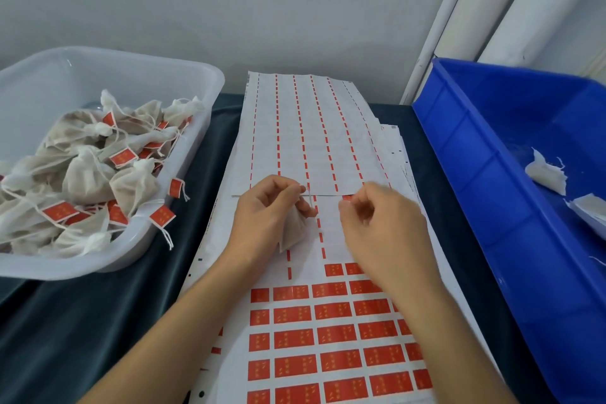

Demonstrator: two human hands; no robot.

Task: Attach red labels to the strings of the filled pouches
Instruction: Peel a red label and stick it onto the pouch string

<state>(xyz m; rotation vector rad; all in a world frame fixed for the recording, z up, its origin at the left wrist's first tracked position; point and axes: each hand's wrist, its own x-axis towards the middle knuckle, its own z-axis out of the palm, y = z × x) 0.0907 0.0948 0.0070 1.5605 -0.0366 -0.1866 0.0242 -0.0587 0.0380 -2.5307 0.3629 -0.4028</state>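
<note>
I see the counter (82, 321) under a dark cloth, with two bins flanking my workspace so flow runs right to left, I judge: the blue bin (492, 174) on my right holds at least two unlabelled pouches (546, 174), and the clear tub (137, 239) on my left holds a heap of finished pouches (88, 180), too tangled to count, about a dozen red tags showing. Between them lie the label sheets (328, 338), one spent sheet (305, 141) overlapping the live one, six full rows of red labels left. My left hand (262, 213) grips one filled pouch (292, 233), fingers curled round it, its string (310, 197) raised. My right hand (377, 223), blurred, seems to pinch a red label (347, 197) just beside the string.
</note>
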